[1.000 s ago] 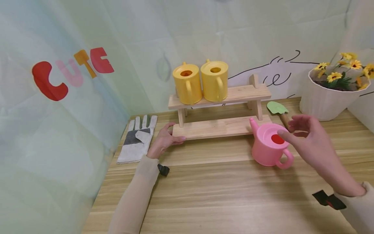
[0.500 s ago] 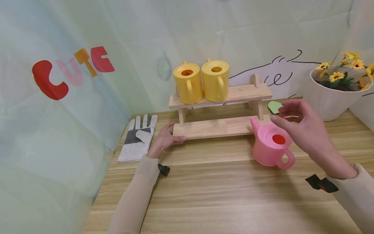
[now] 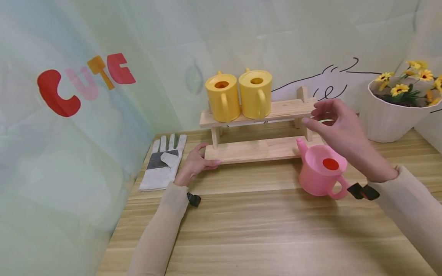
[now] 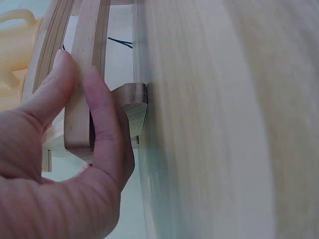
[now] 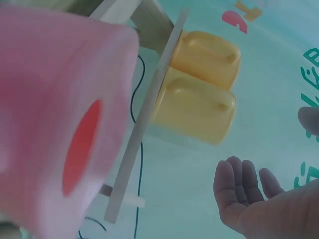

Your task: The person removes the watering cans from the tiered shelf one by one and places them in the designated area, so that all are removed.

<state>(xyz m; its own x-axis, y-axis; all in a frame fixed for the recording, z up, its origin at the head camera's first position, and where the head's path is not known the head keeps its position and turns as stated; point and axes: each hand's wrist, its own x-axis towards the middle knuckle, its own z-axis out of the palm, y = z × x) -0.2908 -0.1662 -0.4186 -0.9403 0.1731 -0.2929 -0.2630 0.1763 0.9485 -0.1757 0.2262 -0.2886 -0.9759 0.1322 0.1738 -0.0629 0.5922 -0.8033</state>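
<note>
Since a second ago, the right hand (image 3: 340, 126) has swung up and leftward in my head view, from beside the pink watering can (image 3: 312, 180) to near the right end of the two-tier wooden shelf (image 3: 288, 110). Its fingers curve loosely, thumb apart, empty. I see the left hand (image 3: 196, 165) pinching the lower board (image 3: 255, 150) at its left end. The pink can stands on the tabletop (image 3: 262, 230), just before the shelf; yellow watering cans (image 3: 214, 103) sit on the upper board.
</note>
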